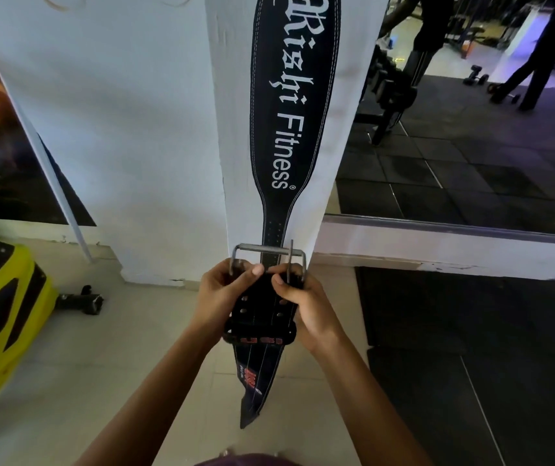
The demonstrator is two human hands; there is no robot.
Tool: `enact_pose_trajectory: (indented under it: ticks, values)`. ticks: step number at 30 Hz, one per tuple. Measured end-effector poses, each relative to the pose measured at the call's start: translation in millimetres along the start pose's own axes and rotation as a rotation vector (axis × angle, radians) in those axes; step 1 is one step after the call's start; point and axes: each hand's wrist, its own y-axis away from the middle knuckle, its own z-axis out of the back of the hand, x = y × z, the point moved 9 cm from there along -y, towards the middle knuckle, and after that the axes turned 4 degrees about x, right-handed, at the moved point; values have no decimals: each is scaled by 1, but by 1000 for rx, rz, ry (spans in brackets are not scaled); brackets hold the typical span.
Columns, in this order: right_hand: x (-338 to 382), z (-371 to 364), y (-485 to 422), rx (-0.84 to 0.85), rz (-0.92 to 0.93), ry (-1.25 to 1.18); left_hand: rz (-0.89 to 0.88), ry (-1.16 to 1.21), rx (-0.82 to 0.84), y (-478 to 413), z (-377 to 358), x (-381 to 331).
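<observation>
A black leather weightlifting belt (pixel 289 105) with white lettering hangs down a white pillar (pixel 225 136). Its narrow lower end meets a steel buckle (pixel 269 250) with two prongs. My left hand (pixel 225 294) grips the buckle's left side and the black strap end (pixel 261 314) with holes. My right hand (pixel 299 304) grips the right side, thumb by a raised prong (pixel 290 260). A second belt tail (pixel 252 381) with red print hangs below my hands.
A yellow and black object (pixel 0 307) sits at the left, with a small black dumbbell (pixel 79 301) on the tiled floor beside it. A wall mirror (pixel 471 129) at the right reflects gym equipment and people. Dark rubber mats (pixel 471 331) cover the floor on the right.
</observation>
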Motion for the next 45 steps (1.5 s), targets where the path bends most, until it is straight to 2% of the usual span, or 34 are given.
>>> enact_pose_trajectory:
  ticks: [3,8,11,16,19,22,26,30,38,45]
  values:
    - [-6,-12,2,43,-31,71,-9,-38,-123,-7,13,-5]
    - [-11,-14,1,16,-36,36,100,24,-48,-4,10,7]
    - [-13,-7,-1,-36,-49,-1,202,185,-79,-2,8,16]
    - [-4,-4,-1,-83,-40,-59,85,96,-89,-7,4,-5]
    - [13,-2,-4,-148,16,13,82,96,-87,-13,0,-15]
    - [37,0,-7,-220,107,93,40,149,22,-17,-13,-25]
    - [67,-1,-11,-240,174,146,-62,-26,99,-28,-18,-47]
    - [116,-8,-25,-239,270,151,-142,-78,127,-54,-28,-95]
    - [262,-38,-41,-185,624,213,-356,-126,151,-106,-54,-230]
    - [389,-66,-30,-232,893,298,-619,-256,181,-127,-86,-358]
